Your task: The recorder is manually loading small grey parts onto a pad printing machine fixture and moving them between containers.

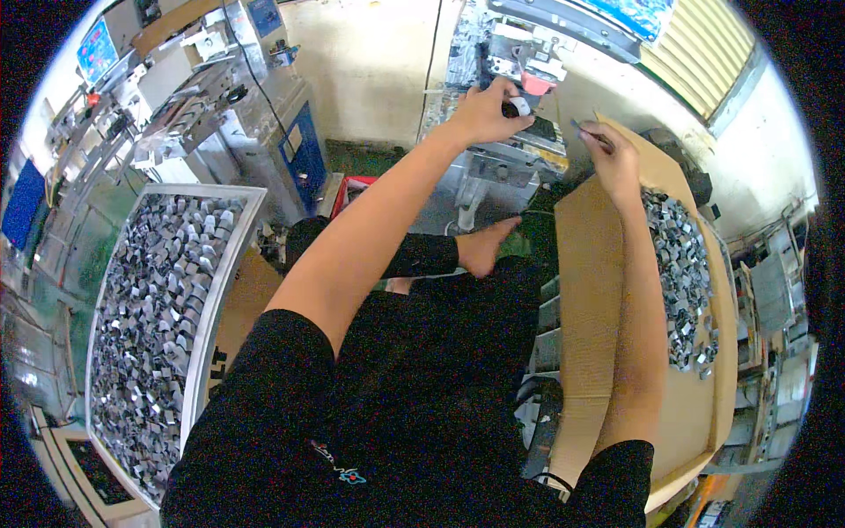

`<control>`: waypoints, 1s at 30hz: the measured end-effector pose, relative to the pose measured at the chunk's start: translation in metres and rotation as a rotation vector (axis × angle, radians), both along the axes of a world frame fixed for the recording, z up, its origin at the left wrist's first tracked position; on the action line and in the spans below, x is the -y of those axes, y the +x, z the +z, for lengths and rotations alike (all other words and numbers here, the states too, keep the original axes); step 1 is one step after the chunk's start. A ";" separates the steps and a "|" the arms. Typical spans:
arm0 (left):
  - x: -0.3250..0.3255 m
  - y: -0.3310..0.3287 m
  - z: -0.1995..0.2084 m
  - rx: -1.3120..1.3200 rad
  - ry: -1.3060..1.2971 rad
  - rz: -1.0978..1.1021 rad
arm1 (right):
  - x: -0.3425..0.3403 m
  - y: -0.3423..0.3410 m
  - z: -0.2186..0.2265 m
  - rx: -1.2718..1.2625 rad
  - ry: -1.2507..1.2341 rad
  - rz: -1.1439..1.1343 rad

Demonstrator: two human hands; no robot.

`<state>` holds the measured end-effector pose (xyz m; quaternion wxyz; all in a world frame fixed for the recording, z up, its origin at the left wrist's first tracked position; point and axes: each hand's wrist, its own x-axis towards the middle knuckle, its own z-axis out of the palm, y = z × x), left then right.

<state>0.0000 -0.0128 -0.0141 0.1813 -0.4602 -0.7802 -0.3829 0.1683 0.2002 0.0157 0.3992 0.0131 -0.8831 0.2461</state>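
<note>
My left hand (482, 116) reaches to the bench machine (528, 53) ahead of me, its thumb and fingers closed around a small silvery metal piece (519, 106). That piece is just below the machine's head, beside a pinkish-red block (537, 83). Farther right, my right hand (613, 157) pinches a thin dark stick (583, 129) with a bluish tip, which points toward the machine. The stick's exact kind is too small to make out. Below the right hand stands an open cardboard box (594, 290) with a heap of small bent metal parts (678, 273) in it.
At my left, a pale-rimmed tray (195, 387) is filled with similar metal parts (158, 308). Another grey machine (264, 114) with a blue panel stands at the back left. A red bin (352, 187) is partly hidden behind my left arm. My bare foot (486, 248) shows under the machine.
</note>
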 end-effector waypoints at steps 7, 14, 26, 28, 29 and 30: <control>0.001 0.014 0.016 0.368 0.141 -0.020 | 0.049 -0.043 0.002 0.028 -0.034 0.184; 0.001 0.020 0.023 0.513 0.129 0.007 | 0.049 -0.048 0.006 0.086 0.181 0.058; -0.002 0.016 0.017 0.428 0.178 0.003 | 0.075 -0.015 -0.007 0.233 0.124 0.004; -0.002 0.020 0.020 0.430 0.203 0.016 | 0.081 0.000 -0.017 0.196 0.279 -0.064; 0.004 0.016 0.020 0.423 0.207 0.040 | 0.088 -0.001 -0.020 0.160 0.439 -0.128; 0.004 0.021 0.023 0.443 0.272 0.011 | 0.090 0.001 -0.019 0.160 0.438 -0.120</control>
